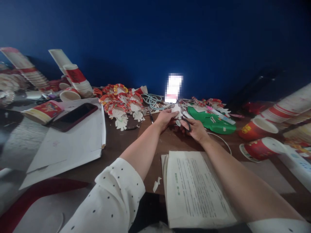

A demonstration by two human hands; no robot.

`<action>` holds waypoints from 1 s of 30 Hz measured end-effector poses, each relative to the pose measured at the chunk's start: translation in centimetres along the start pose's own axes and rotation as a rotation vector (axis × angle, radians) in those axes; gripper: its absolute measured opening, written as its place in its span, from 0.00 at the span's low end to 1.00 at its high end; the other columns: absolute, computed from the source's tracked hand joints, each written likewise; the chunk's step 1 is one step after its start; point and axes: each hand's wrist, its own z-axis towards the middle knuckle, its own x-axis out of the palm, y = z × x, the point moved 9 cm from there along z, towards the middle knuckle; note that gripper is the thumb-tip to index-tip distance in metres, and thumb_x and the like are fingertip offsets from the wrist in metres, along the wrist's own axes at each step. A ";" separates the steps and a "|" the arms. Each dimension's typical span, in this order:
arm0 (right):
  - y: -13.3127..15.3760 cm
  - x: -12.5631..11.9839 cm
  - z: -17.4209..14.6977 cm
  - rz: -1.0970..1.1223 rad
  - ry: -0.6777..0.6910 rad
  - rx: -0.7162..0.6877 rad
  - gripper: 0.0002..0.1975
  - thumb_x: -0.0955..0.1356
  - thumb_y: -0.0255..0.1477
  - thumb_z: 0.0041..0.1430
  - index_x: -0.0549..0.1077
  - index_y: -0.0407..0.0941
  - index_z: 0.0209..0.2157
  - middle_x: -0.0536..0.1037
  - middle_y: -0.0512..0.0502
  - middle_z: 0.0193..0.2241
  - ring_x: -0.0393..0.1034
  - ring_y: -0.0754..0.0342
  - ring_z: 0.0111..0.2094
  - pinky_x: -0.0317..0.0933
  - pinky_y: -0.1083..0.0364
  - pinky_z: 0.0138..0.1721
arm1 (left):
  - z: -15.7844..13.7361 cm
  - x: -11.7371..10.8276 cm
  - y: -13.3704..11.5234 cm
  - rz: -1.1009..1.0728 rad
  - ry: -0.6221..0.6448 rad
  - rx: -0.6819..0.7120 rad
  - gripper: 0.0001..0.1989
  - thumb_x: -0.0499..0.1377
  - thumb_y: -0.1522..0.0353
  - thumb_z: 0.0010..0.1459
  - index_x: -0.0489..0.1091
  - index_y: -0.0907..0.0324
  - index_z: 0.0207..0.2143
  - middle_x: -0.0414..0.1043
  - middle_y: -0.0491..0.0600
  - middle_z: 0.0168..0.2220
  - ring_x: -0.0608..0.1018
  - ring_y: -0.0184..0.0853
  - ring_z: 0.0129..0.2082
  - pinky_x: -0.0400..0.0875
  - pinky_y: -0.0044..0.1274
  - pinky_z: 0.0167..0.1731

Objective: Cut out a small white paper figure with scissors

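Between the fingers of my left hand [165,118] is a white paper cutout [177,111] with notched edges, held up over the brown table. My right hand [196,130] grips a pair of scissors [186,124] by the dark handle, close to the cutout's lower edge. The blades are mostly hidden by the paper and fingers. Just right of the right hand lies a green sheet [211,121] with paper scraps on it. Left of the hands sits a heap of red and white paper cutouts [121,100].
A lit phone screen [173,87] stands behind the hands against the blue wall. A printed booklet [194,191] lies in front. On the left are a dark phone [74,117], white sheets [60,145] and stacked paper cups [77,79]; more cups [263,147] are at right.
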 end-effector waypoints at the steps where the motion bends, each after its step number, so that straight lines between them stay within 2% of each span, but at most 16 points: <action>1: 0.0 0.0 0.0 -0.002 -0.001 0.003 0.28 0.74 0.58 0.46 0.76 0.45 0.25 0.72 0.47 0.19 0.66 0.55 0.20 0.58 0.56 0.20 | 0.0 0.0 0.0 -0.006 0.001 0.001 0.06 0.69 0.72 0.54 0.74 0.63 0.31 0.74 0.46 0.26 0.73 0.25 0.22 0.68 0.19 0.27; 6: 0.0 0.0 -0.2 -0.010 -0.005 0.015 0.28 0.75 0.58 0.47 0.77 0.45 0.27 0.72 0.47 0.18 0.66 0.54 0.21 0.58 0.56 0.21 | -0.2 0.1 -0.1 -0.019 0.001 -0.005 0.07 0.70 0.72 0.54 0.73 0.63 0.31 0.73 0.45 0.24 0.72 0.24 0.22 0.66 0.18 0.24; 12: -0.5 0.0 0.0 0.015 0.005 0.039 0.28 0.75 0.57 0.47 0.79 0.45 0.31 0.76 0.45 0.22 0.68 0.53 0.23 0.60 0.56 0.21 | -0.2 0.0 -0.1 -0.004 -0.016 -0.016 0.03 0.66 0.74 0.57 0.74 0.64 0.32 0.74 0.46 0.25 0.73 0.25 0.23 0.65 0.19 0.25; 17: -0.8 0.1 0.1 0.048 0.014 0.033 0.26 0.76 0.56 0.47 0.78 0.45 0.27 0.76 0.45 0.23 0.68 0.54 0.23 0.63 0.56 0.23 | -0.3 -0.1 -0.2 0.012 -0.025 -0.010 0.03 0.67 0.73 0.56 0.76 0.63 0.33 0.75 0.46 0.25 0.73 0.26 0.24 0.68 0.20 0.29; 24: -0.4 0.2 0.1 0.008 0.043 -0.013 0.26 0.75 0.56 0.48 0.80 0.45 0.29 0.75 0.46 0.22 0.67 0.54 0.22 0.62 0.55 0.23 | -0.5 0.1 -0.3 0.038 -0.004 -0.013 0.06 0.69 0.72 0.54 0.75 0.63 0.33 0.74 0.45 0.24 0.72 0.25 0.22 0.65 0.18 0.25; 30: -0.2 0.0 0.1 -0.017 0.035 -0.009 0.26 0.75 0.55 0.48 0.81 0.45 0.31 0.75 0.46 0.21 0.66 0.54 0.22 0.62 0.55 0.23 | -0.3 0.1 -0.3 0.042 0.017 -0.006 0.04 0.66 0.73 0.57 0.73 0.63 0.31 0.72 0.44 0.23 0.70 0.23 0.20 0.62 0.17 0.22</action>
